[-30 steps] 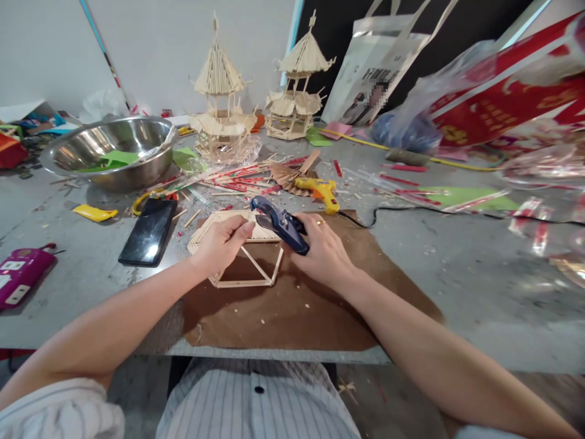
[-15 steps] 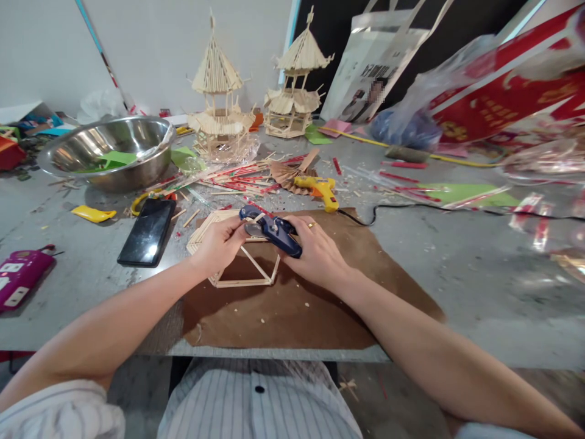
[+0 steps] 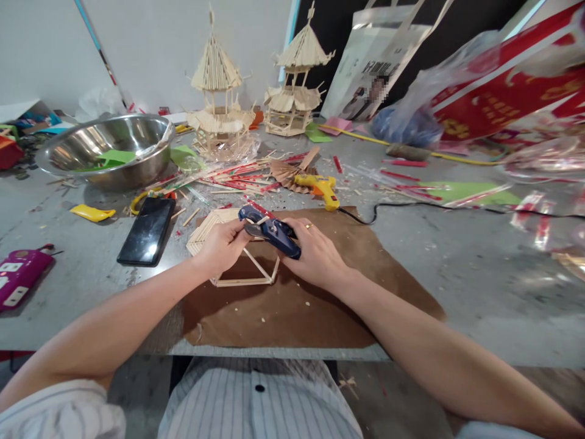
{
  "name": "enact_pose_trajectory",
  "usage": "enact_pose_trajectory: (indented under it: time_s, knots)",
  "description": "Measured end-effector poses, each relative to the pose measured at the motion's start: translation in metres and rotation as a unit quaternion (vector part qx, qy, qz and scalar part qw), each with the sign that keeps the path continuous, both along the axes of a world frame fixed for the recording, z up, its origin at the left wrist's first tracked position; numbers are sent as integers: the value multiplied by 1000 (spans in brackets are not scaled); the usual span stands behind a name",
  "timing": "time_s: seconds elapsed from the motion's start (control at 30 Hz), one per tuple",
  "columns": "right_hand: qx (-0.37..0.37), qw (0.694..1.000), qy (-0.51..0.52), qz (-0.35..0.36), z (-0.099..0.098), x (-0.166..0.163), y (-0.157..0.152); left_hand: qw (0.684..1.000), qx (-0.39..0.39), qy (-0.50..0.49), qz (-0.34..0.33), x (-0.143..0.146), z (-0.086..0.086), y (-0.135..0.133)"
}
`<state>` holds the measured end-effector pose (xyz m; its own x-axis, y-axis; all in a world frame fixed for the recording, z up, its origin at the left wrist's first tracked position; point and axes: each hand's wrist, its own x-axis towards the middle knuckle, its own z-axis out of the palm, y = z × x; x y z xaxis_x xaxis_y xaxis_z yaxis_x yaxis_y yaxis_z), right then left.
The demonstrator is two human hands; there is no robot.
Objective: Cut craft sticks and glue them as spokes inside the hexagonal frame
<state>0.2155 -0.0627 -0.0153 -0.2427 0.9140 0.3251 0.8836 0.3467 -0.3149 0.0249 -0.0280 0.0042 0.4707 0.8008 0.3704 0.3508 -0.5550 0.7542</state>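
Observation:
My right hand is closed round a dark blue cutter with its jaws pointing left. My left hand pinches a thin wooden stick and holds its end in the cutter's jaws. Both hands hover over a flat hexagonal frame of wooden sticks, partly covered with sticks at its far side. The frame lies on a brown paper sheet on the grey table.
A yellow glue gun with a black cord lies behind the brown sheet. A black phone, a steel bowl, a pink power strip and loose red sticks sit left. Two stick pagodas stand at the back. Bags crowd the right.
The cutter has dropped slightly and shifted left toward my left hand. The stick now sits in its jaws. The hands have barely moved otherwise.

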Motion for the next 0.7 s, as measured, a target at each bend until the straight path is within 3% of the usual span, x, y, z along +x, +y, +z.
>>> enact_pose_trajectory:
  time_s: [0.37, 0.7]
  knots:
    - [-22, 998, -43, -28, 4, -4, -3, 1000, 14, -2, 0, 1, -3, 0]
    - [-31, 999, -17, -21, 5, -4, -2, 1000, -10, 1, 2, 4, -2, -2]
